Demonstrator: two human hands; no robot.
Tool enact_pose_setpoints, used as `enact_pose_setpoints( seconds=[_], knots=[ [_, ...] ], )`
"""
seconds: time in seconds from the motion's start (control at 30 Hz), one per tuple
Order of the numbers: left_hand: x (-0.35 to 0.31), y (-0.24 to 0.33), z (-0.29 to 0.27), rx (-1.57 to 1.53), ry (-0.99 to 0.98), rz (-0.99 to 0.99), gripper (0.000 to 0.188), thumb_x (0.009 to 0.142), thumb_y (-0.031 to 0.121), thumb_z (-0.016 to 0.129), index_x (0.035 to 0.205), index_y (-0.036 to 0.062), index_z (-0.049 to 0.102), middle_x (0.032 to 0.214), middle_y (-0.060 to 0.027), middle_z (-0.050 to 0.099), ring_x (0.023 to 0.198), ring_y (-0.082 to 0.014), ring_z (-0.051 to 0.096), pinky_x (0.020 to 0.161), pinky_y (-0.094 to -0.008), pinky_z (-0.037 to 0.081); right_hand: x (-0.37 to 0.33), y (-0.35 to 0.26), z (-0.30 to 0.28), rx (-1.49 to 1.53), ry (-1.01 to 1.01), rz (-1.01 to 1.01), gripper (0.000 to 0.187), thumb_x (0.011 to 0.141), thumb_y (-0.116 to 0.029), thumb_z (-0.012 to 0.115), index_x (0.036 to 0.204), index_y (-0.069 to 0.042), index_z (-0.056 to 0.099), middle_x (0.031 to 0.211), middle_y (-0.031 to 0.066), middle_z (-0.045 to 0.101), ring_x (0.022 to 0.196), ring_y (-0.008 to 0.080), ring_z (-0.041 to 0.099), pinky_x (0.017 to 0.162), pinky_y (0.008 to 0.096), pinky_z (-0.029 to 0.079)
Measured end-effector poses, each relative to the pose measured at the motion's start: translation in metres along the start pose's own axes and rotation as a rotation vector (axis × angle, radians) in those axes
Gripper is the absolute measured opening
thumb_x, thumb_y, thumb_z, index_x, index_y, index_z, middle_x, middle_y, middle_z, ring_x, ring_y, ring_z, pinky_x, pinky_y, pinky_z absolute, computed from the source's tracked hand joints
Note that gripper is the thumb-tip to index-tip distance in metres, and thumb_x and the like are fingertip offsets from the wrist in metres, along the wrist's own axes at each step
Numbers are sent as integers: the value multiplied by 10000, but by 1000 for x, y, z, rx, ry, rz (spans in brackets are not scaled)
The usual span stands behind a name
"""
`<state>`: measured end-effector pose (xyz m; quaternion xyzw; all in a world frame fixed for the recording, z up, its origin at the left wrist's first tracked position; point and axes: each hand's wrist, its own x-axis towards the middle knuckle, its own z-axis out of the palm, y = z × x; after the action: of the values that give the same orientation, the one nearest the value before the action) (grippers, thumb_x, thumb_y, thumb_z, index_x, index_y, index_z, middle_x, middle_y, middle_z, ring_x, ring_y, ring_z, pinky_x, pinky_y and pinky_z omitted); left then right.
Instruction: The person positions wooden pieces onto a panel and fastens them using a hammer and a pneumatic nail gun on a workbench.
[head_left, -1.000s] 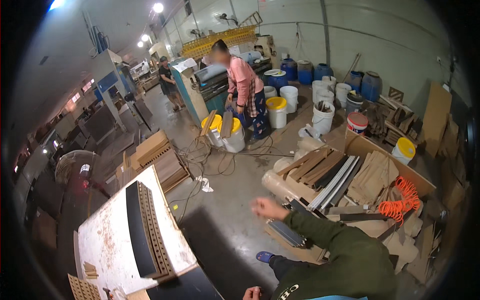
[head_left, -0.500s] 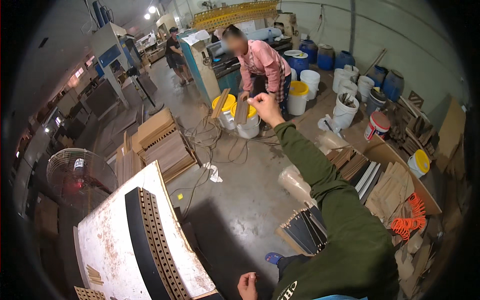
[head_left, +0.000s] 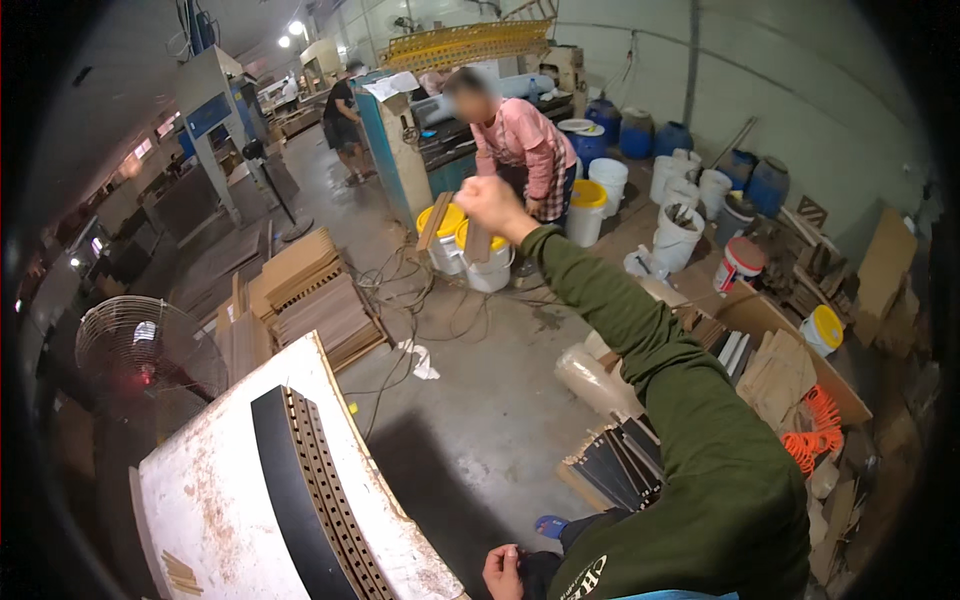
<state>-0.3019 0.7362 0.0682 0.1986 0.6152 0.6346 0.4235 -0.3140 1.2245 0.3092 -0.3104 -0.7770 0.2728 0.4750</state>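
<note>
Up ahead, the right hand [head_left: 495, 207] is curled into a fist at the end of an outstretched green sleeve [head_left: 640, 340]; whether anything is tucked inside the fingers, I cannot tell. Just below and behind it in view, a brown board [head_left: 478, 246] lies across a yellow-lidded white bucket [head_left: 488, 276], and a second brown board [head_left: 436, 222] rests on the neighbouring bucket, left of the fist. Beyond the hand, a co-worker in a pink shirt [head_left: 522, 130] bends forward.

Low at the picture's lower edge, the left hand [head_left: 503, 574] is partly cut off, its fingers loosely bent; its grip cannot be made out. To its left, apart from it, a curved black panel [head_left: 290, 500] and strips with square holes [head_left: 325, 490] lie side by side on a stained white board [head_left: 215, 490]. Right of the left hand and farther out, dark strips [head_left: 612, 468] lie fanned.
</note>
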Motion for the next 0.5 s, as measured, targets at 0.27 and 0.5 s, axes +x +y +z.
enact_pose_setpoints(
  seconds=[0.27, 0.5],
  knots=[
    [15, 3, -38, -80, -41, -70, 133, 906, 174, 574, 932, 48, 610, 792, -2, 583, 691, -72, 476, 632, -208, 395, -106, -182, 83, 263, -463, -409, 239, 732, -138, 562, 576, -38, 410, 501, 65, 420, 485, 107, 421, 453, 317, 358],
    [3, -19, -50, -70, -9, -151, 138, 916, 152, 553, 958, 33, 609, 818, -8, 582, 724, -86, 489, 662, -225, 417, -199, -299, 117, 393, -803, -807, 171, 657, -173, 566, 660, -3, 583, 625, 187, 565, 557, 349, 560, 521, 417, 457]
  ],
)
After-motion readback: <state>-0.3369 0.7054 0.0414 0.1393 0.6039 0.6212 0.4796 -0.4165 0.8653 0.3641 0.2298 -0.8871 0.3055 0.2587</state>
